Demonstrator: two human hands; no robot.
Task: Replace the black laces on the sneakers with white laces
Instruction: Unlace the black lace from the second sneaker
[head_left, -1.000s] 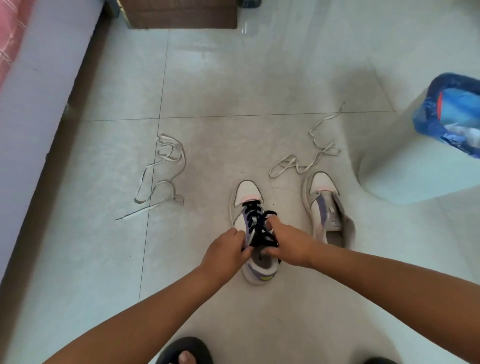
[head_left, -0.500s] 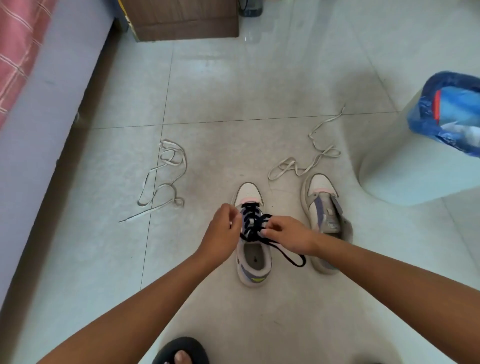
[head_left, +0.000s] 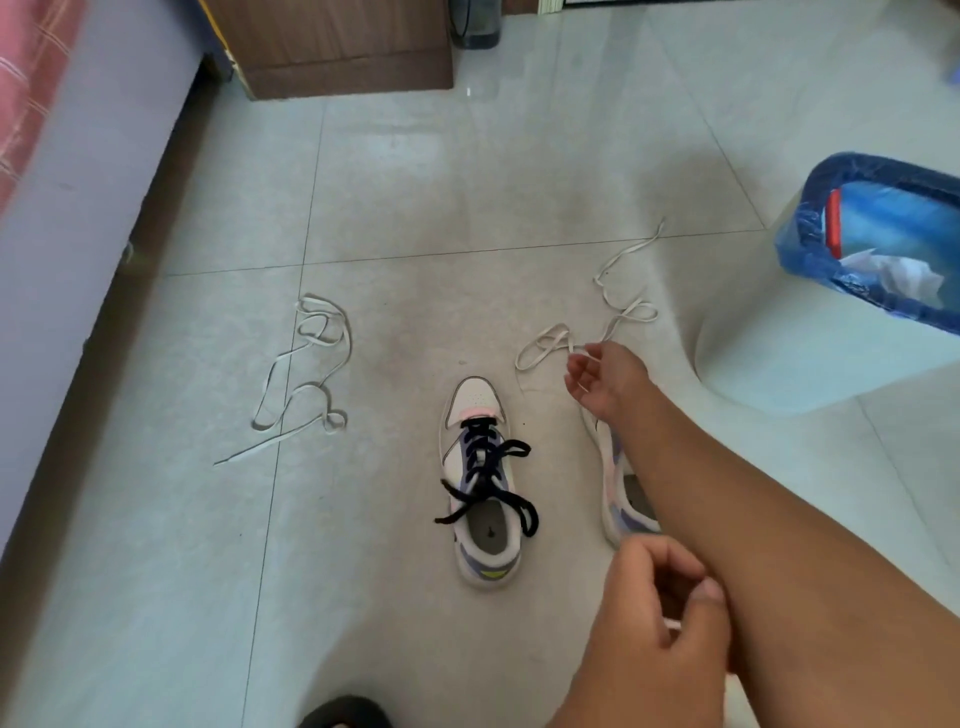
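- Sneakers sit on the tiled floor (head_left: 415, 182) in the lower middle of the frame: the laced sneaker (head_left: 480, 483) stands at centre, toe pointing up the frame, and the second sneaker (head_left: 618, 483) lies just to its right, mostly hidden under your right forearm.
- The black lace (head_left: 488, 478) is threaded through the centre sneaker's eyelets; its loose ends spill out to either side near the shoe's opening.
- Your right hand (head_left: 602, 376) reaches up the frame past the second sneaker's toe, fingers spread and relaxed, at the near end of a white lace (head_left: 623, 312). A strand runs across your fingertips, but you cannot tell from here whether you actually have hold of it.
- That white lace trails in loops from your right hand toward the upper right, ending near the bin.
- The other white lace (head_left: 306, 374) lies tangled on the floor at centre left, well apart from both sneakers.
- Your left hand (head_left: 660, 613) is at the lower right of the frame, fingers curled, thumb against your right forearm. It holds nothing that you can make out.
- A white bin (head_left: 810, 353) lined with a blue bag stands at the right edge.
- A brown wooden cabinet (head_left: 332, 47) is at top centre, and a bed (head_left: 62, 171) edge runs down the left side.
- A dark sandal (head_left: 343, 714) shows at the bottom edge.
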